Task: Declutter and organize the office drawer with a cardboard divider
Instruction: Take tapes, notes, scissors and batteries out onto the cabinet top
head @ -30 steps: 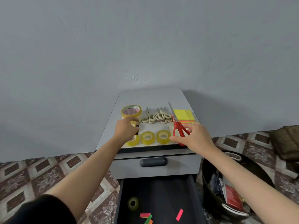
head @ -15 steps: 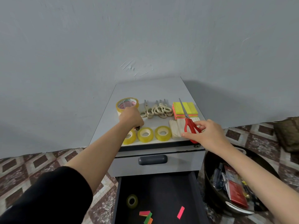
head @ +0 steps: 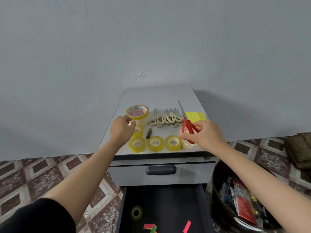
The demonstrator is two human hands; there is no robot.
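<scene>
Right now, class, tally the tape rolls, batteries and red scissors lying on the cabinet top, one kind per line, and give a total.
small yellow tape rolls: 4
large tape roll: 1
battery: 1
red scissors: 1
Total: 7

Cropped at six o'clock: drawer [head: 165, 204]; blurred at four o'clock: bin [head: 218, 179] contents; too small to read: tape roll [head: 137, 112] label.
</scene>
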